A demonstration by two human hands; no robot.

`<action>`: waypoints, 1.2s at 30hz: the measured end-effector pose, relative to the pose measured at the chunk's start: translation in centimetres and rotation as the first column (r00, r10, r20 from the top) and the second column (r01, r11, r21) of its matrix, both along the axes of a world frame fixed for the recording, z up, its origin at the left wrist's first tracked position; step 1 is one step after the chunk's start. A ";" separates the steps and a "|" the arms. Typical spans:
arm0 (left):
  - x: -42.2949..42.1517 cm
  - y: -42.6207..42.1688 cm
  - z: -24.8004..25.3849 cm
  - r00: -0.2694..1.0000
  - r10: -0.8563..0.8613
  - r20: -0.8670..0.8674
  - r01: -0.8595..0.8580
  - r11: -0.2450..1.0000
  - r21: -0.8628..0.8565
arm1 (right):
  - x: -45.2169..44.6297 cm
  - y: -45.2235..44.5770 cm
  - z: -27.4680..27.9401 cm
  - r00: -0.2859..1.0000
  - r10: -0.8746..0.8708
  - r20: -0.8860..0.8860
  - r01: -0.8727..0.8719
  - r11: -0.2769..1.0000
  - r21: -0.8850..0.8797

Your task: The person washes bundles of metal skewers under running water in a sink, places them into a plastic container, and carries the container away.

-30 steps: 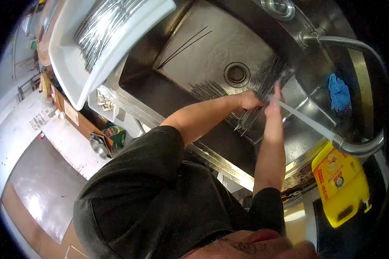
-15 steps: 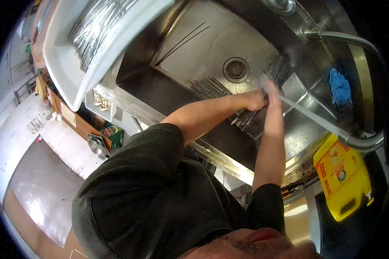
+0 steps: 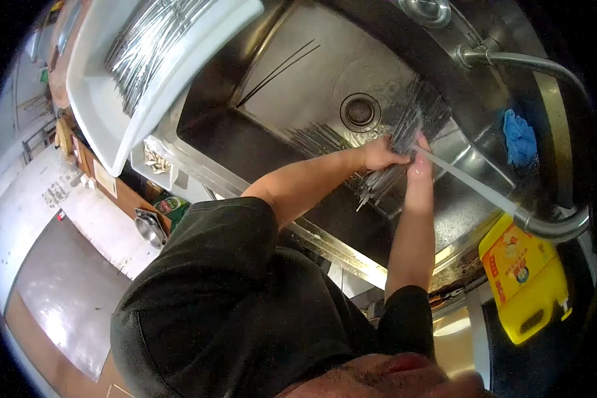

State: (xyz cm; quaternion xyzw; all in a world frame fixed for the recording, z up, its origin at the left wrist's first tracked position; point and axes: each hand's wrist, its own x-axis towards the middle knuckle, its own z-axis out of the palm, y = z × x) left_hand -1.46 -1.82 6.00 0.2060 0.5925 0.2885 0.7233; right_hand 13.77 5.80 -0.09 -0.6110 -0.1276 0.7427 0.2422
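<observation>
Across the sink lies a bundle of thin metal skewers (image 3: 382,183), and my left hand (image 3: 382,155) is closed round its middle from the left side. My right hand (image 3: 420,156) grips the same bundle from the right; some of its fingers are hidden behind the skewers. A water stream (image 3: 467,176) from the faucet (image 3: 557,222) lands on the skewers between my hands. More skewers (image 3: 318,138) lie in the sink left of my left hand. Two single skewers (image 3: 278,71) lie apart near the sink's far left corner, and the drain (image 3: 360,112) is just beyond my hands.
A white plastic tub (image 3: 94,99) holding many shiny skewers (image 3: 156,50) stands left of the sink (image 3: 298,40). On the right are a blue cloth (image 3: 521,137) and a yellow jug (image 3: 524,278). A small white container (image 3: 156,159) sits below the tub.
My right hand has gone from stretched flat beside the skewers to gripping them. The bundle is turned and spread more, and my left hand has shifted slightly left.
</observation>
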 end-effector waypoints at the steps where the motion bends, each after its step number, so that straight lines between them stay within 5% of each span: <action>1: -0.2 -0.1 0.1 0.997 0.054 0.061 -0.049 0.996 -0.073 | -0.5 -0.2 0.9 0.998 -0.053 -0.019 0.052 0.997 -0.057; 2: 1.0 -0.6 -2.6 0.985 0.108 0.133 -0.112 0.993 0.022 | 0.2 0.0 -0.2 0.999 -0.043 0.019 0.044 0.998 -0.046; 3: 0.5 0.0 -1.9 0.987 0.054 0.153 -0.034 0.991 -0.130 | -0.1 0.2 -0.4 0.985 -0.033 0.168 0.035 0.999 -0.009; 5: -0.8 0.8 0.3 0.992 -0.125 -0.002 0.124 0.982 -0.141 | -1.8 0.8 -0.4 0.896 -0.040 0.443 0.005 0.997 0.080; 7: 0.0 0.3 -1.3 0.985 -0.046 0.164 0.069 0.988 -0.137 | -2.9 0.8 1.4 0.846 0.043 0.531 -0.096 0.993 0.073; 9: 0.4 -0.7 -2.5 0.949 0.111 0.295 -0.076 0.989 -0.129 | -2.4 0.8 -0.1 0.878 0.016 0.479 -0.021 1.000 0.006; 11: 1.0 -1.4 -2.9 0.863 0.300 0.406 -0.277 0.954 -0.115 | -1.6 0.1 -0.1 0.925 0.013 0.379 -0.066 0.990 0.126; 12: 0.6 -1.2 -2.9 0.876 0.223 0.427 -0.201 0.975 -0.097 | -1.1 -0.2 -0.2 0.953 0.026 0.303 -0.076 0.985 0.155; 13: 0.6 -1.2 -2.6 0.933 0.148 0.328 -0.137 0.989 -0.055 | -0.8 -0.5 -0.4 0.974 0.046 0.221 -0.088 0.979 0.185; 15: -0.1 -0.1 -0.9 0.995 -0.014 0.102 0.013 1.000 0.009 | -2.9 0.5 1.4 0.903 0.218 0.371 -0.278 0.954 0.116; 17: -0.1 0.8 -0.6 0.914 -0.305 -0.267 0.337 0.938 0.081 | -4.3 1.2 2.1 0.796 0.354 0.491 -0.445 0.892 0.080; 19: 0.6 1.1 -1.3 0.819 -0.453 -0.353 0.534 0.826 0.180 | -3.7 1.2 1.1 0.658 0.455 0.600 -0.605 0.794 0.060; 20: 0.3 1.2 -0.1 0.889 -0.386 -0.246 0.417 0.905 0.088 | -2.6 1.1 0.4 0.767 0.404 0.499 -0.500 0.864 0.069; 23: 1.5 -0.2 -1.1 0.947 -0.079 -0.310 0.114 0.989 0.098 | 1.0 -0.1 -3.0 0.996 0.057 0.067 -0.057 0.998 -0.006; 24: 1.1 -0.1 -0.6 0.992 0.079 -0.096 -0.069 0.992 0.105 | 2.8 0.0 -5.2 0.998 0.036 -0.044 -0.036 0.999 0.001; 27: 0.3 1.1 -0.4 0.991 -0.125 -0.045 0.125 0.992 -0.009 | 3.9 1.1 -6.1 0.998 0.059 0.005 -0.058 0.996 -0.060; 28: 0.8 1.1 0.1 0.975 -0.134 -0.179 0.132 0.991 -0.024 | -0.5 1.4 -0.1 0.975 0.123 0.187 -0.120 0.992 -0.025; 29: 1.4 1.4 -0.9 0.952 -0.209 -0.223 0.220 0.975 0.023 | -2.9 1.1 1.6 0.836 0.262 0.482 -0.311 0.950 0.024; 31: 2.7 1.6 -3.4 0.883 -0.346 -0.318 0.393 0.915 0.096 | -5.6 0.5 3.7 0.283 0.333 0.900 -0.643 0.761 -0.079; 32: 2.5 1.3 -3.3 0.851 -0.382 -0.362 0.477 0.850 0.223 | -5.9 0.8 5.9 0.406 0.356 0.842 -0.633 0.774 -0.022; 34: 2.5 -0.2 -1.8 0.927 -0.203 -0.317 0.280 0.934 0.221 | -1.9 0.2 1.8 0.885 0.271 0.378 -0.323 0.943 0.080; 35: 2.4 -0.6 -1.5 0.949 -0.107 -0.295 0.176 0.959 0.220 | -0.3 0.2 -0.3 0.987 0.144 0.077 -0.147 0.988 0.047; 36: 2.7 -0.9 -2.7 0.953 -0.071 -0.293 0.155 0.949 0.275 | 0.1 0.3 -1.0 0.986 0.052 0.158 -0.055 0.998 0.014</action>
